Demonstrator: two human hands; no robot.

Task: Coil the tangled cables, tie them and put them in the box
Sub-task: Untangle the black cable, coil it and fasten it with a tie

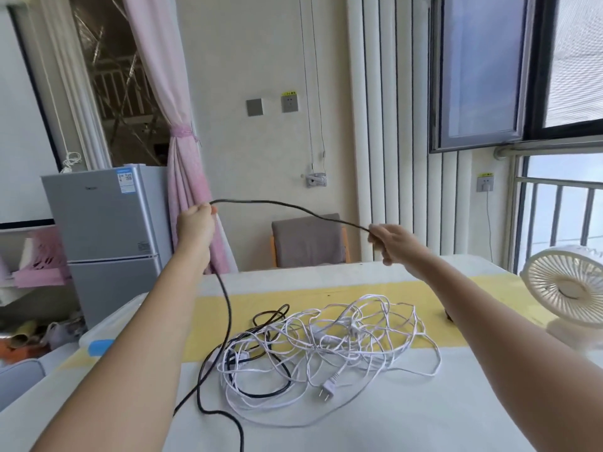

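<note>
Black, thin and rubbery, the long black power cable arcs through the air between my two hands, both raised well above the worktop. My left hand is closed around one part of it, fist turned away from the camera; from that grip the cable drops down past my left forearm to the worktop, loops near the front edge and runs out of view at the bottom. My right hand pinches the cable farther along, fingers curled shut on it. I cannot see a free end beyond that hand.

Below, on the pale worktop with its yellow band, lies the tangled heap of thin white cable, spread in loose overlapping loops. A white two-pin plug rests at the near side of the heap. More of the black cable threads through the left part of the white tangle, touching it in several places.

At the left edge of the worktop I see part of a clear plastic box with a blue clip. A cream desk fan stands at the right edge, well apart from the cables. Behind are a grey fridge, a pink curtain and a brown-cushioned chair.
</note>
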